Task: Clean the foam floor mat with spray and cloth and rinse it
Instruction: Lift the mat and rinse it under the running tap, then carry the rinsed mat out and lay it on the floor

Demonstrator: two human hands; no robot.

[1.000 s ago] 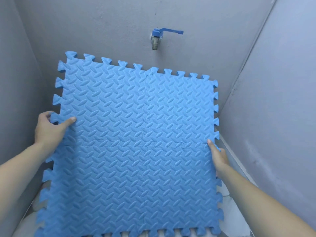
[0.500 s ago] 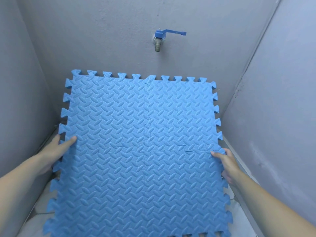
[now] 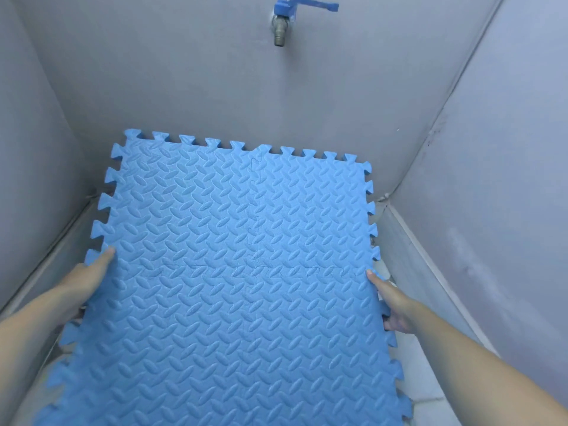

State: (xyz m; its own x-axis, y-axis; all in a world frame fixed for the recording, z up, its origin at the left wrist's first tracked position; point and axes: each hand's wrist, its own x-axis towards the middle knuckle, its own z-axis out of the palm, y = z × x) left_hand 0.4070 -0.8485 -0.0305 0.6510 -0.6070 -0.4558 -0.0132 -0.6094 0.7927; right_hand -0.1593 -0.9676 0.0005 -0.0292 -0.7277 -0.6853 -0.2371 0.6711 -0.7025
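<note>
A blue foam floor mat (image 3: pixel 233 272), made of interlocked tiles with toothed edges and a raised oval pattern, fills the middle of the head view and slopes down toward me. My left hand (image 3: pixel 87 279) grips its left edge, thumb on top. My right hand (image 3: pixel 392 301) grips the right edge, thumb on the surface and fingers underneath. The mat's far edge sits low against the back wall. No spray bottle or cloth is in view.
A blue-handled tap (image 3: pixel 284 18) with a metal spout sticks out of the grey back wall (image 3: pixel 199 72) above the mat. Grey walls close in on the left (image 3: pixel 27 164) and right (image 3: pixel 491 179). Pale floor (image 3: pixel 421 373) shows beside the mat at lower right.
Both hands have lowered the mat from nearly upright to a flatter slope. Its top edge has dropped well below the tap, and my view has tilted downward.
</note>
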